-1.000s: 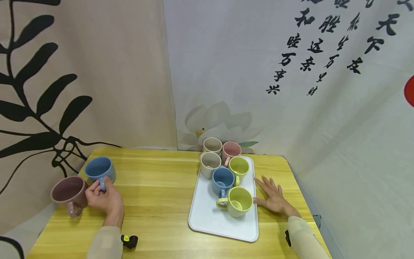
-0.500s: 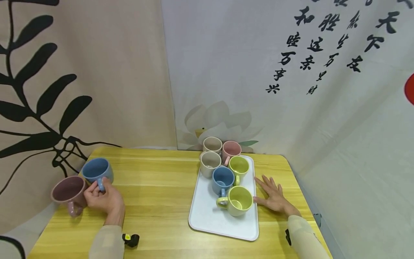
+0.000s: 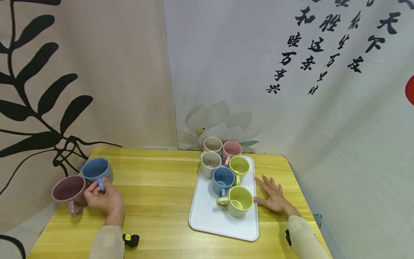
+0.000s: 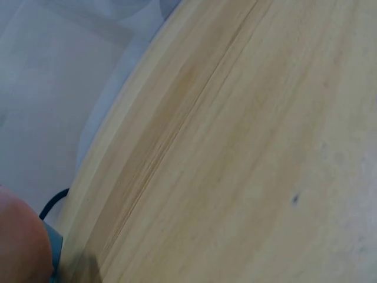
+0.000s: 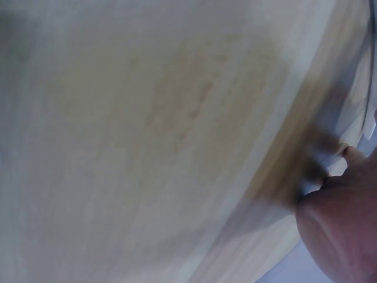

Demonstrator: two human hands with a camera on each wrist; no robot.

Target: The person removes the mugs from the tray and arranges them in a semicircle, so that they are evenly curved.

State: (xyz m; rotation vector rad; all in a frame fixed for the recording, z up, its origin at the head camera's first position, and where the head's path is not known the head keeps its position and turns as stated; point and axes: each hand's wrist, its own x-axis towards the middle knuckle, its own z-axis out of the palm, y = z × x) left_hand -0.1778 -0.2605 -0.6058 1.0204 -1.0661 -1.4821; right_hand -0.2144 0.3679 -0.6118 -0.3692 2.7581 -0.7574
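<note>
In the head view my left hand [image 3: 105, 202] pinches the handle of a blue mug [image 3: 96, 170] at the table's far left. A mauve mug [image 3: 69, 192] stands right beside it, its handle toward me. My right hand [image 3: 274, 197] lies with fingers spread at the right edge of a white tray [image 3: 223, 226], fingertips at the rim. On the tray, a yellow-green mug [image 3: 240, 201] is nearest that hand; behind it are a second blue mug [image 3: 223, 179] and another yellow-green mug [image 3: 239, 166]. The left wrist view catches only a bit of the hand [image 4: 23, 242].
Toward the tray's back stand two beige mugs, the front one [image 3: 210, 163] close to the blue mug, the rear one [image 3: 212, 144] by a pink mug [image 3: 231, 150]. Bare wooden table [image 3: 152, 201] stretches between the hands. A printed curtain [image 3: 129, 72] hangs behind the table.
The left hand has shifted the blue mug slightly to the left, closer to the mauve mug. The right hand and the mugs on the tray have stayed where they were.
</note>
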